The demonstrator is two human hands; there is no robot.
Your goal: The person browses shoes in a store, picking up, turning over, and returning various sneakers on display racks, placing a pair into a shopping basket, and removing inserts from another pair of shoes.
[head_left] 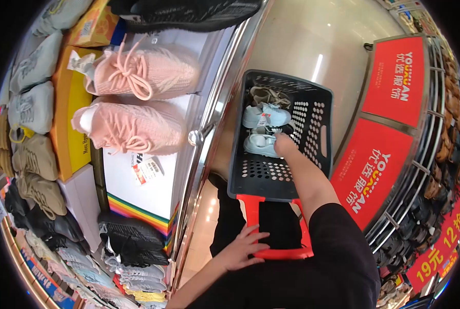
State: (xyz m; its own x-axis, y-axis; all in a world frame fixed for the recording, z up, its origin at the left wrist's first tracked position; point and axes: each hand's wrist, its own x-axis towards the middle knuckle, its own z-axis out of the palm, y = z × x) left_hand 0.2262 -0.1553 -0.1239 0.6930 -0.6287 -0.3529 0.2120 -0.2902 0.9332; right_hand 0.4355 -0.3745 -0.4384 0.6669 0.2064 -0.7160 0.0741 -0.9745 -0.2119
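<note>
Inside a dark grey shopping basket [284,191], my right hand [285,146] is closed on the edge of a pale white-blue sneaker [259,144]; its fingertips are partly hidden. Beside that shoe lies a light blue sneaker [271,117] with a red-and-white tag, and a beige shoe [269,96] sits farther toward the far end. A dark shoe between them is mostly covered. My left hand [244,249] rests with spread fingers on the red handle [248,211] of the basket and holds nothing.
On the left, a display shelf with a metal edge [209,139] carries pink sneakers [132,129], a black shoe [183,13] and shoe boxes. Red sign panels [372,172] and a rack of brown and black shoes [448,113] stand on the right. Shiny floor [302,46] lies beyond the basket.
</note>
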